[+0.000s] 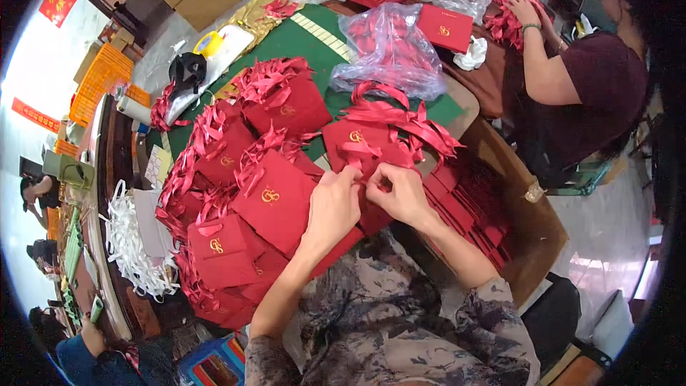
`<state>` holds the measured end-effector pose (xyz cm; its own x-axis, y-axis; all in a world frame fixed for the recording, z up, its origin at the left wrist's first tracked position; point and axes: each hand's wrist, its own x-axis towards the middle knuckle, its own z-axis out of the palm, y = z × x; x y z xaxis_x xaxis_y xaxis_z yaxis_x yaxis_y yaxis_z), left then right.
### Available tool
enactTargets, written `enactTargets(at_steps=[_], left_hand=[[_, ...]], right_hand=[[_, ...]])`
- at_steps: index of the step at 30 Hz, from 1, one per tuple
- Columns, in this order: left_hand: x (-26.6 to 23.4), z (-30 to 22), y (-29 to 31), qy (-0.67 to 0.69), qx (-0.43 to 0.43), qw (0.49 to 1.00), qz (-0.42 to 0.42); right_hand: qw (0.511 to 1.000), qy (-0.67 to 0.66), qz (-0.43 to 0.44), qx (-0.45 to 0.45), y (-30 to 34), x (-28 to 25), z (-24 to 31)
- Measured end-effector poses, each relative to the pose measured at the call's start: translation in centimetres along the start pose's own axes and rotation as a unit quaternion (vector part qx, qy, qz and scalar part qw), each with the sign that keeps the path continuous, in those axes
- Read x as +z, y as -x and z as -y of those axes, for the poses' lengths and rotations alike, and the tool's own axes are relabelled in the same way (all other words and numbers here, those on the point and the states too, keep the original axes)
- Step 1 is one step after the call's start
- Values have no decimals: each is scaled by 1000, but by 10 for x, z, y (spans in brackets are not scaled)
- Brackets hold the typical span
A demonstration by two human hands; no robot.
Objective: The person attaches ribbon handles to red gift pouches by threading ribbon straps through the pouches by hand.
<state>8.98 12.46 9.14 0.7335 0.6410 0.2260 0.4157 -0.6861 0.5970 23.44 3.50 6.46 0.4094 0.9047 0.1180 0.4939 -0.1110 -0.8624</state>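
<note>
In front of me a red paper gift bag [336,134] with a gold emblem lies against other bags, a loose red ribbon [359,149] across its front. My left hand [334,204] pinches this ribbon, fingers closed. Close beside it, my right hand [401,196] is also closed in a pinch at the ribbon; its fingertips are partly hidden. More ribbon loops [421,129] spread over the bag's upper right. To the left are piled several red bags [275,193] with ribbon handles. Below my right wrist, flat red bags [464,211] stand stacked in a row.
A green mat [321,39] covers part of the table, with a clear plastic bag of red goods [389,50] on it. White ribbons [139,243] hang at the left. Across on the right, a co-worker [579,93] handles red ribbons [511,18]. A brown cardboard box [529,207] stands nearer.
</note>
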Motion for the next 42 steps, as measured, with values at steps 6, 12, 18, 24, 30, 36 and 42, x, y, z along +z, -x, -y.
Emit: enactTargets(at_steps=[6,12,18,24,30,36,42], left_hand=[[3,-12,-7,-12,12,1000,-21],[17,-15,5,-12,28,999,-12],[26,-24,24,27,27,998,-45],[29,-31,28,-36,119,991,-58],[30,-23,26,-54,175,982,-55],[38,-20,28,-46,164,982,-80],[39,-20,25,-13,105,992,-66]], right_hand=[[986,101,-77,-105,-3,1,4],[990,78,-40,-115,9,-23,7],[978,122,-35,-164,15,-43,12],[958,182,109,-193,-7,-61,-7],[937,62,341,-32,-44,-73,-9],[916,-35,399,23,-62,-64,-32],[941,-51,334,-15,-54,-52,-39]])
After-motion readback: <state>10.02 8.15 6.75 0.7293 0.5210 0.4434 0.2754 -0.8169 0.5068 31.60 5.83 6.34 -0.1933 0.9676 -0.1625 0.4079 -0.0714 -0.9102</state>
